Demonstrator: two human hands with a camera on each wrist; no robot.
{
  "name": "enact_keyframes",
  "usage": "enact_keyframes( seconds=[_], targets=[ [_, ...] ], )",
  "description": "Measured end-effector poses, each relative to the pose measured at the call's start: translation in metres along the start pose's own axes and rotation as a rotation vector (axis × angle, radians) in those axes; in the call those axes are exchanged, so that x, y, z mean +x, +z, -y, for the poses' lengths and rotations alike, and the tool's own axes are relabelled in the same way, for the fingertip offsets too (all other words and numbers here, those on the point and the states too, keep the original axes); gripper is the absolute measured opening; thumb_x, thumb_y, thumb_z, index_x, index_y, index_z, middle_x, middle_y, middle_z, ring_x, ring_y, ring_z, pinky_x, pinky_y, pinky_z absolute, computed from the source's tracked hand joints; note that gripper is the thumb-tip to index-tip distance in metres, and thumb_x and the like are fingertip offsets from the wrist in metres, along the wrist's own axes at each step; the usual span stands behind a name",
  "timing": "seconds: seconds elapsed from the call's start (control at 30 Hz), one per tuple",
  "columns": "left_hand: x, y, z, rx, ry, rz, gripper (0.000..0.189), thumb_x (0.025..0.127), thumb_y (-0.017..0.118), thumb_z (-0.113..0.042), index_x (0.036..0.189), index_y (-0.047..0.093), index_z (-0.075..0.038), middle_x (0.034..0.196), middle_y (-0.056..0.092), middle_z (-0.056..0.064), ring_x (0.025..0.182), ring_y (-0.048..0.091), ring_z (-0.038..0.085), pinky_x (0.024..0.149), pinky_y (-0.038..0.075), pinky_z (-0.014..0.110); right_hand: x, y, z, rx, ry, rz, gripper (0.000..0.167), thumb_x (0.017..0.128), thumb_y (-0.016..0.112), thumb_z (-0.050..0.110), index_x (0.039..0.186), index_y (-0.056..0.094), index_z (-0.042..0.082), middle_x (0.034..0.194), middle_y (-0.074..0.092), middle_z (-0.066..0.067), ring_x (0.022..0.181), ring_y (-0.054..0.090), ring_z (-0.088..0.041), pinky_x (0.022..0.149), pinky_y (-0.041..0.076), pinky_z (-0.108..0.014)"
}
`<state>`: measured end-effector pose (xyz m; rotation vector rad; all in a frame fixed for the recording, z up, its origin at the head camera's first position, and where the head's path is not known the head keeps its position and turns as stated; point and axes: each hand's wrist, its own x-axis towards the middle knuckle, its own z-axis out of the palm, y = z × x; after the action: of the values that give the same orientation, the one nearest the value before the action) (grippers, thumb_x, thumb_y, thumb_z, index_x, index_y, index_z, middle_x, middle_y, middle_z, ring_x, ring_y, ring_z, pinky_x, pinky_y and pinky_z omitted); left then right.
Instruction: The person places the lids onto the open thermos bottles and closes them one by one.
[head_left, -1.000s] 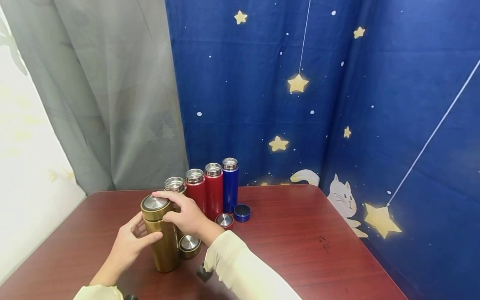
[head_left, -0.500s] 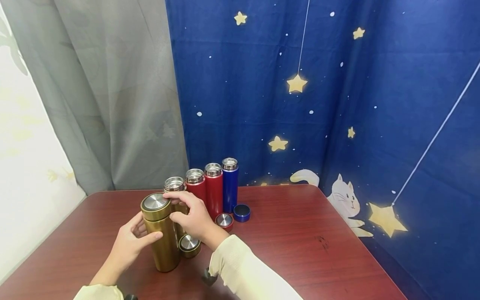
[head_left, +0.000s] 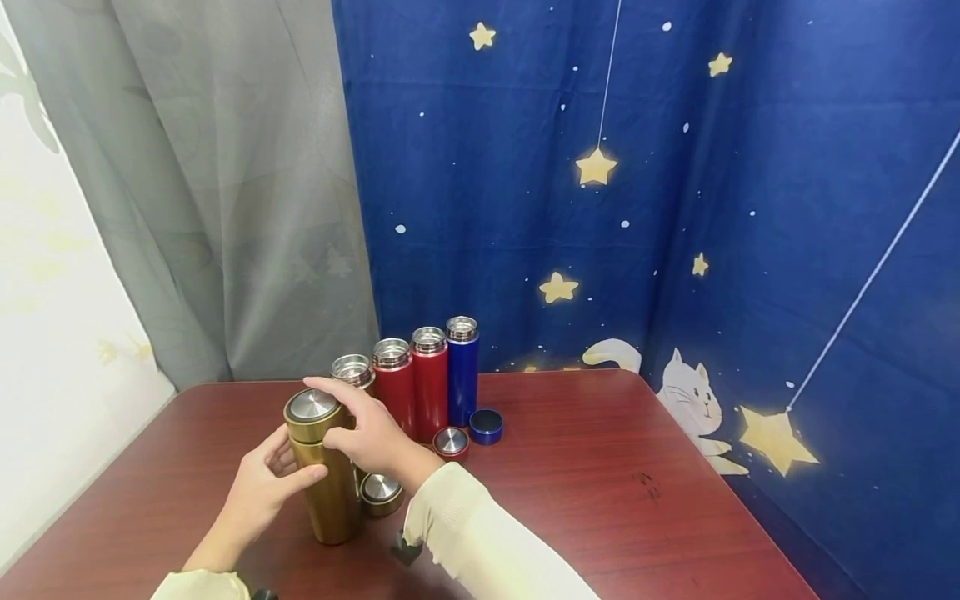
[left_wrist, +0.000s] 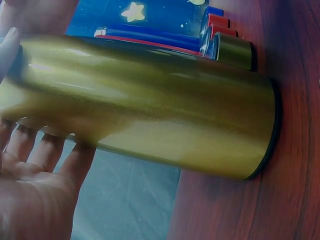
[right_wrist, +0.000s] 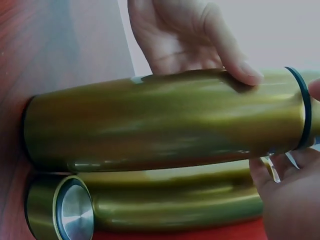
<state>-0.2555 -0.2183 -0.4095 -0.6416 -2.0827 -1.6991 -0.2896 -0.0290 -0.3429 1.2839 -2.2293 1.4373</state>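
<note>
- Gold bottle (head_left: 330, 500): one, lid (head_left: 312, 422) on top, standing on the table (head_left: 562, 492).
- Left hand (head_left: 258, 483): grip curled partway round the gold bottle's body.
- Right hand (head_left: 375, 433): grip bent round its lid.
- Behind and right of the gold bottle: open gold flask (head_left: 354, 372), two red flasks (head_left: 431, 392), blue flask (head_left: 462, 375).
- Right of it, nearest first: gold cap (head_left: 382, 493), red cap (head_left: 451, 443), blue cap (head_left: 486, 428).

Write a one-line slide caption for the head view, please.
Left hand grips a gold flask, right hand on its lid, near four open flasks.
</note>
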Motion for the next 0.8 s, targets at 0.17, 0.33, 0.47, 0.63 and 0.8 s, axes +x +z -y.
enact_keyframes(
  seconds=[0.17, 0.33, 0.47, 0.63, 0.8],
  targets=[
    [0.000, 0.000, 0.001, -0.031, 0.004, 0.013, 0.066, 0.081, 0.068, 0.014, 0.141, 0.043, 0.004, 0.116, 0.067, -0.009, 0.102, 0.065, 0.007, 0.081, 0.053, 0.021, -0.003, 0.001, -0.003, -0.082, -0.017, -0.030, 0.055, 0.084, 0.061, 0.016, 0.138, 0.054, 0.020, 0.136, 0.055, 0.006, 0.124, 0.046, -0.001, 0.099, 0.039, -0.020],
    [0.000, 0.000, 0.001, -0.031, 0.014, 0.011, 0.066, 0.081, 0.068, 0.014, 0.141, 0.043, 0.004, 0.116, 0.066, -0.009, 0.103, 0.065, 0.007, 0.081, 0.053, 0.020, -0.005, 0.002, -0.002, -0.168, -0.037, -0.069, 0.053, 0.084, 0.068, 0.024, 0.136, 0.056, 0.023, 0.132, 0.056, 0.007, 0.122, 0.046, -0.001, 0.098, 0.040, -0.021],
    [0.000, 0.002, 0.002, -0.030, 0.013, 0.005, 0.066, 0.081, 0.068, 0.014, 0.141, 0.043, 0.005, 0.117, 0.066, -0.010, 0.104, 0.063, 0.005, 0.082, 0.053, 0.019, -0.007, 0.004, -0.001, -0.262, -0.038, -0.121, 0.053, 0.083, 0.072, 0.030, 0.133, 0.058, 0.025, 0.128, 0.057, 0.008, 0.118, 0.046, -0.002, 0.096, 0.039, -0.018],
    [-0.001, 0.004, 0.003, -0.022, 0.010, -0.004, 0.068, 0.081, 0.069, 0.013, 0.143, 0.041, 0.005, 0.119, 0.065, -0.012, 0.106, 0.062, 0.004, 0.082, 0.052, 0.019, -0.008, 0.010, 0.001, -0.293, -0.017, -0.188, 0.055, 0.078, 0.080, 0.031, 0.129, 0.059, 0.024, 0.121, 0.056, 0.005, 0.113, 0.046, -0.004, 0.092, 0.039, -0.015],
    [-0.002, 0.004, 0.005, -0.012, 0.021, -0.016, 0.069, 0.081, 0.069, 0.013, 0.143, 0.041, 0.004, 0.118, 0.065, -0.012, 0.105, 0.063, 0.004, 0.081, 0.053, 0.019, -0.007, 0.019, 0.005, -0.328, 0.031, -0.260, 0.055, 0.076, 0.082, 0.036, 0.125, 0.059, 0.025, 0.117, 0.054, 0.006, 0.110, 0.045, -0.003, 0.088, 0.039, -0.013]
  ],
)
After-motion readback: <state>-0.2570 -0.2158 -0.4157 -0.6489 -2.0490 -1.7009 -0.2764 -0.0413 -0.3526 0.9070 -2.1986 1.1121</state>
